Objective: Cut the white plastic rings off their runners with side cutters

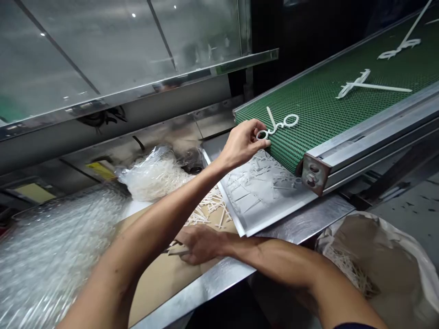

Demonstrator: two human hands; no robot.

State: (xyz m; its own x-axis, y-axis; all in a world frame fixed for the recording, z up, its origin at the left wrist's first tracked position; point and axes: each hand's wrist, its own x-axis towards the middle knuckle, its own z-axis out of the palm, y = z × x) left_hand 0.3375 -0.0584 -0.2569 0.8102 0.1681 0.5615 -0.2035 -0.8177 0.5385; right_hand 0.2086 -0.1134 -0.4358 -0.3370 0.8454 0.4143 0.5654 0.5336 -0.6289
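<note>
My left hand (245,142) reaches over to the lower end of the green conveyor belt. Its thumb and fingers pinch one ring of a white plastic moulded piece (279,125), which has two rings joined by a curved bridge and a straight stem. Crossing under the left forearm, my right hand (202,244) is closed just above the brown cardboard (161,288). Something slim sticks out of its fingers to the left; blur and the left arm keep me from making out its kind. Small white plastic sticks (209,208) lie scattered beyond that hand.
More white moulded pieces (358,84) ride on the green belt (329,100). Below its end stands a white tray (274,219) with thin white scraps. A clear bag of pale pieces (157,176), bubble wrap (61,256) and an open sack (394,256) holding scraps surround the bench.
</note>
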